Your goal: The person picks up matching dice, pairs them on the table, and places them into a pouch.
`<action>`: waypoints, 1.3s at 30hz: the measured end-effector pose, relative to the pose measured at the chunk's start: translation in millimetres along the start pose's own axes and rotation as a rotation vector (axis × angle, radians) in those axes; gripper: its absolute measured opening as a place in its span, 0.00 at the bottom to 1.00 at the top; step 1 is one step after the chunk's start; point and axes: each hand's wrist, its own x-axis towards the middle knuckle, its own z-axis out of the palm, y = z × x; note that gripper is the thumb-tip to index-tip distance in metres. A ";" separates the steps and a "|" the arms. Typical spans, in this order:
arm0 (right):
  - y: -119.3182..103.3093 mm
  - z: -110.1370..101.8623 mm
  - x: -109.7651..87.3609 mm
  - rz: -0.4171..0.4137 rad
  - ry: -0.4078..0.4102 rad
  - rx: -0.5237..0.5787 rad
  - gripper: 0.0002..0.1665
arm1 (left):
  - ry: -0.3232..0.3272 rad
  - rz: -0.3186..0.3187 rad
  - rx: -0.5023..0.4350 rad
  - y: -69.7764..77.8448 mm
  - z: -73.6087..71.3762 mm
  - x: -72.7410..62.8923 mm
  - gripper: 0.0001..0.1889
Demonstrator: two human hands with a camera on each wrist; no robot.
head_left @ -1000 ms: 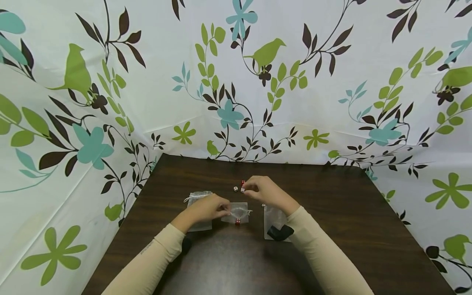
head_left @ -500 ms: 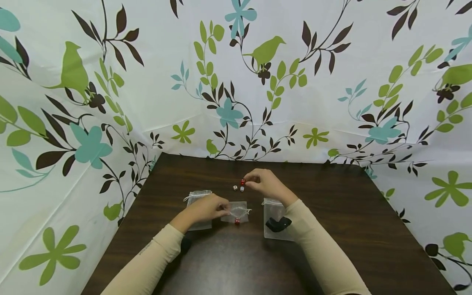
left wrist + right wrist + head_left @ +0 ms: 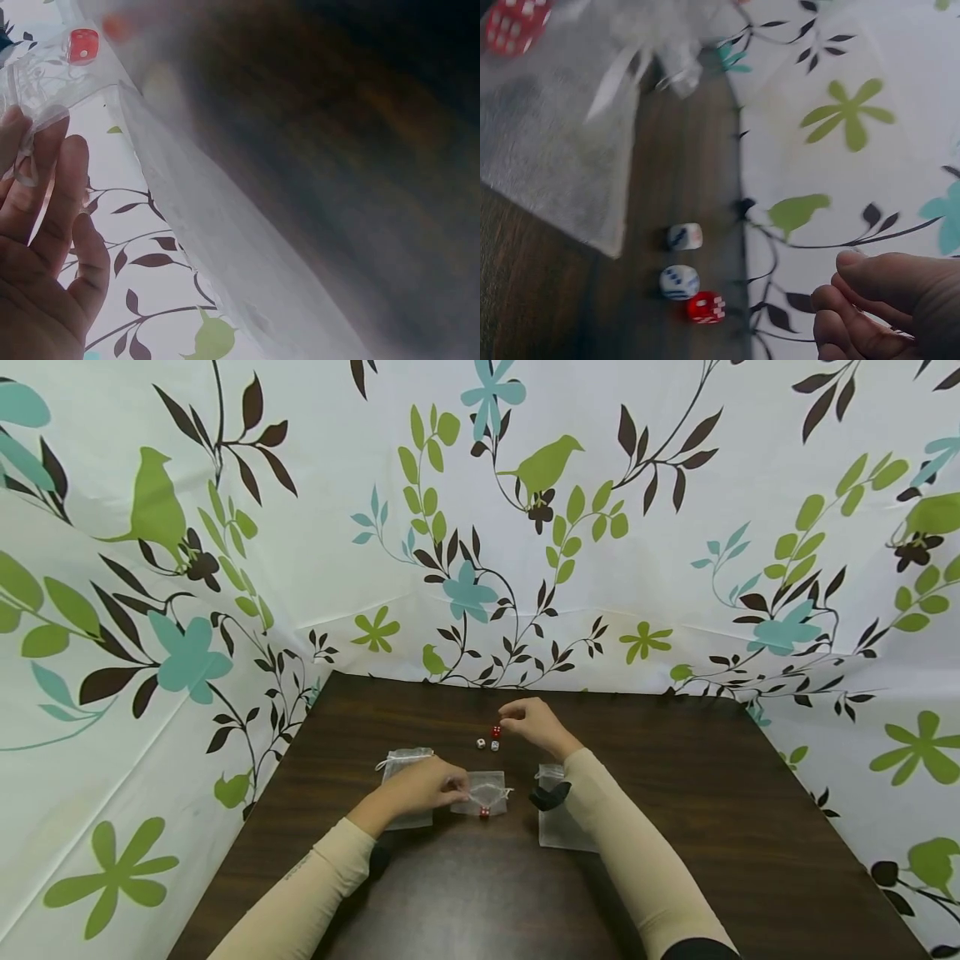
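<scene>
pinching the drawstring (image 3: 49,116) of the middle pouch (image 3: 487,779), the left hand (image 3: 420,783) has thumb and fingers together on it; one red die (image 3: 484,812) shows at this pouch's near edge; the right hand (image 3: 536,725), with fingers loosely bent, is just beside another red die (image 3: 497,732) and near two white dice (image 3: 481,743); behind these, dark wood reaches the far edge of the table (image 3: 712,777); more wood stretches widely to the right of the right sleeve (image 3: 645,860).
</scene>
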 end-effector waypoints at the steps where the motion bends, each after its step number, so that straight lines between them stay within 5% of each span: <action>1: 2.1 2.8 3.4 0.011 0.000 0.003 0.17 | 0.002 0.000 0.002 -0.6 0.1 -0.2 0.06; 19: 25.3 33.4 27.2 0.144 -0.017 -0.087 0.15 | 0.002 0.009 0.012 0.3 -3.4 -3.3 0.07; 39: 33.4 46.6 32.0 0.099 0.004 -0.159 0.11 | 0.009 0.007 0.012 -3.6 -0.9 -4.7 0.08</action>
